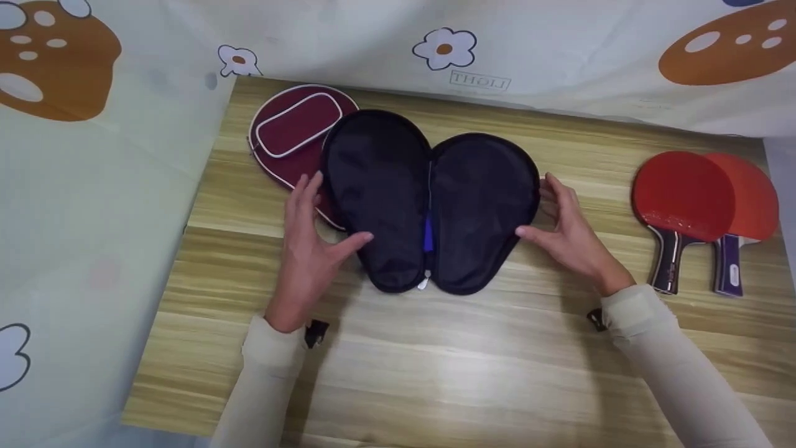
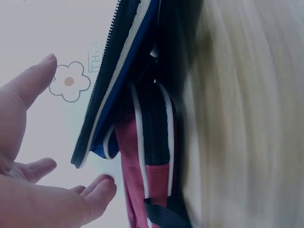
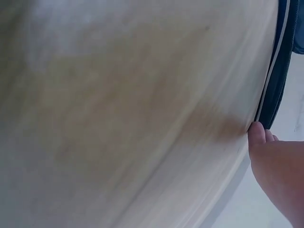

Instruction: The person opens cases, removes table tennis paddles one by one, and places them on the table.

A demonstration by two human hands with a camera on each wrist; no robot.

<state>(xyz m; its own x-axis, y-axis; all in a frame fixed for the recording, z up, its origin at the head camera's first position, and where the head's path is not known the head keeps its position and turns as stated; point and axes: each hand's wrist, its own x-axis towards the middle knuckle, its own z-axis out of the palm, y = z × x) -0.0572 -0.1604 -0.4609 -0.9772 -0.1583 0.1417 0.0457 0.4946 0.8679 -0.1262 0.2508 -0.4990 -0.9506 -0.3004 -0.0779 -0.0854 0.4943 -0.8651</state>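
A table tennis paddle case [image 1: 379, 199] lies unzipped and spread flat, its dark lining facing up. A blue strip shows at the fold, and a zipper pull [image 1: 424, 281] hangs at the lower end. The left half overlaps a dark red paddle case [image 1: 298, 124] with white piping, also seen in the left wrist view as a red case [image 2: 130, 156]. My left hand [image 1: 309, 255] is spread beside the left half, thumb over its lower edge; the left wrist view shows a gap. My right hand [image 1: 569, 233] touches the right half's outer edge with fairly straight thumb and fingers.
Two red table tennis paddles [image 1: 684, 193] overlap on the right side of the wooden table [image 1: 460, 361]. A patterned cloth [image 1: 348, 37] runs along the back and left of the table. Black strap buckles [image 1: 316, 333] hang by both wrists.
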